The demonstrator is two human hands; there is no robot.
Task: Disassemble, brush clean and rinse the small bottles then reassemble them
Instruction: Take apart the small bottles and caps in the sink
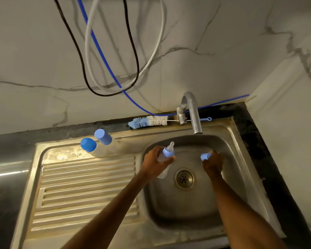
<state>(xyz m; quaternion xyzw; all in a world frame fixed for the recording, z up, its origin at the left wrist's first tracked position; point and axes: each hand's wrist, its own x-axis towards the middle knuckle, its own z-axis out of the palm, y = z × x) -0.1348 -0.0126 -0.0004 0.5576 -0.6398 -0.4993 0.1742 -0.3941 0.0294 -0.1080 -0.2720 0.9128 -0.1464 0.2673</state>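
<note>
— So, any writing on them?
— None I can read; any print is too small.
— Where's the one in hand?
— Over the sink point(244, 177), left of the drain point(184, 178). The left hand point(156, 162) has its fingers wrapped round the clear bottle point(167, 152), teat tilted toward the tap point(192, 112).
— And the right hand point(213, 162)?
— Across the basin, apart from the bottle, fingers holding a pale blue cap point(206, 156).
— The rest?
— A dark-capped bottle point(88, 145) and a light-capped bottle point(103, 137) stand side by side above the draining board point(88, 186). The brush point(148, 121) lies behind the sink.
</note>
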